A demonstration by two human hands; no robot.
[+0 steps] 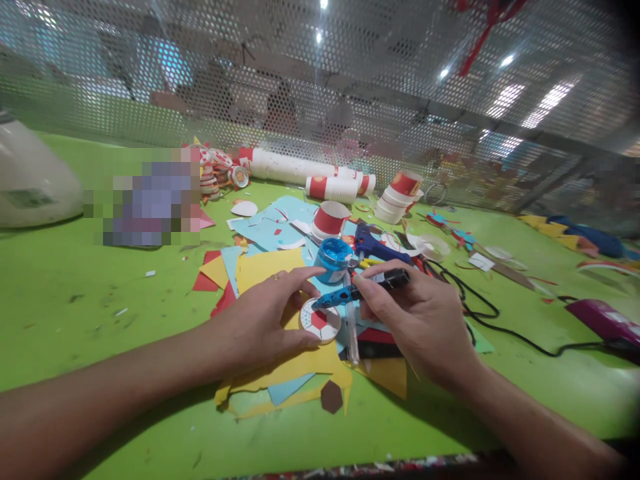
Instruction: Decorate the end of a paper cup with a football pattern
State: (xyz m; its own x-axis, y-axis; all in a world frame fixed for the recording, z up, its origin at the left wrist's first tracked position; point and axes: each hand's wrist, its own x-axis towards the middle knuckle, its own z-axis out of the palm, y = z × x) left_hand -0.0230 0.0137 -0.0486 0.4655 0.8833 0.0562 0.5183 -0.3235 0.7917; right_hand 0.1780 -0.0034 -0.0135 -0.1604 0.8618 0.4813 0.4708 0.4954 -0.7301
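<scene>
My left hand [270, 313] steadies a small round white disc [327, 327] between thumb and fingers. The disc has a red centre shape, dark lines and blue dots at its upper left. A black marker smeared with blue [395, 278] is gripped in my right hand [417, 313], its tip at the disc's upper edge. Just beyond my fingers stands an open jar of blue paint [334, 259]. Yellow paper [270, 267] and other coloured scraps lie under the disc and my left hand.
Behind the jar are a red and white paper cup [330, 221], a blue glue gun [380, 245] and stacked cups [399, 197]. A black cable [525, 341] crosses the green table [125, 413] at the right. A perforated metal screen [280, 80] borders the back.
</scene>
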